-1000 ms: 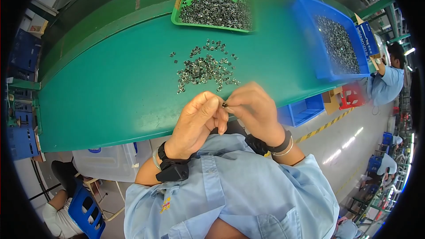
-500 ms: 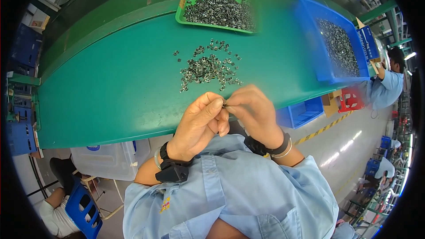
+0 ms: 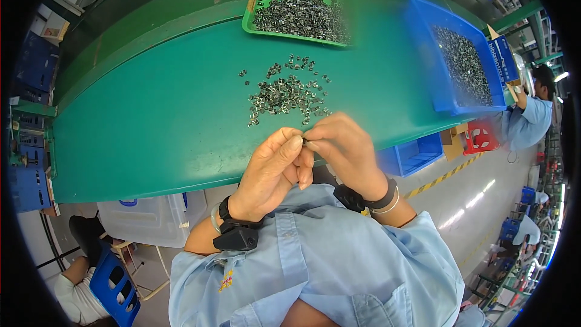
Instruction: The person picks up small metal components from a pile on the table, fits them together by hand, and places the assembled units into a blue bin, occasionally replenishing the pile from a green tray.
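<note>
While the left hand [image 3: 270, 171] and the right hand [image 3: 348, 152] both pinch one tiny dark piece [image 3: 304, 142] between their fingertips, it sits nearer the body than the metal pile [image 3: 281, 95] on the tabletop [image 3: 151, 139]. I can't tell its long side.

The dark part [image 3: 304, 142] pinched in the fingers [image 3: 295, 143] is mostly hidden, too small to make out.

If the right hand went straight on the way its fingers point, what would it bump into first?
The left hand, most likely. The right hand points toward it, with a small dark part where the two hands meet. Exact depth is hard to tell.
</note>
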`<state>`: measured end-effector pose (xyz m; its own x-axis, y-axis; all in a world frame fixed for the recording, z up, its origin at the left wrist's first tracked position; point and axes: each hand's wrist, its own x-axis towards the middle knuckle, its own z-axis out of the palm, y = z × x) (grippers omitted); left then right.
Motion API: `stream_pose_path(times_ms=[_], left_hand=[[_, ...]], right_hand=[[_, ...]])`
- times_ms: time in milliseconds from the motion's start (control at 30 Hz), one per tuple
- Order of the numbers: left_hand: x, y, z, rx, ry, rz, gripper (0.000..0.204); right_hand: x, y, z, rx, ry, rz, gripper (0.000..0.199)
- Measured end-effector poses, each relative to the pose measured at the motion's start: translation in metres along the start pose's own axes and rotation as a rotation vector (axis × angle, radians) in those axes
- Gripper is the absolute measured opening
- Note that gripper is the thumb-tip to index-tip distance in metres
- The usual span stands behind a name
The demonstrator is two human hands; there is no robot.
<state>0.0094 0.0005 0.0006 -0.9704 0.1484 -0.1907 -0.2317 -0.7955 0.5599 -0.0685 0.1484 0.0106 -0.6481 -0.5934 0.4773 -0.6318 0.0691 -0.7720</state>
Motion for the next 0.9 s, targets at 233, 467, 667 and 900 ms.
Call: stream_pose_path(times_ms=[233, 467, 667, 900], left_hand=[[-0.001, 0.002, 0.002, 0.06, 0.024, 0.021, 0.02], [0.0, -0.002, -0.005, 0.025, 0.061, 0.031, 0.021], [-0.001, 0.003, -0.003, -0.006, 0.029, 0.018, 0.02], [-0.002, 0.005, -0.006, 0.066, 0.059, 0.023, 0.022]], right_hand=[[-0.001, 0.004, 0.008, -0.044, 0.048, -0.036, 0.021], [-0.003, 0.005, 0.01, -0.124, 0.056, -0.062, 0.024], [0.002, 0.002, 0.003, -0.055, 0.029, -0.005, 0.025], [0.005, 0.004, 0.002, -0.096, 0.042, -0.066, 0.021]])
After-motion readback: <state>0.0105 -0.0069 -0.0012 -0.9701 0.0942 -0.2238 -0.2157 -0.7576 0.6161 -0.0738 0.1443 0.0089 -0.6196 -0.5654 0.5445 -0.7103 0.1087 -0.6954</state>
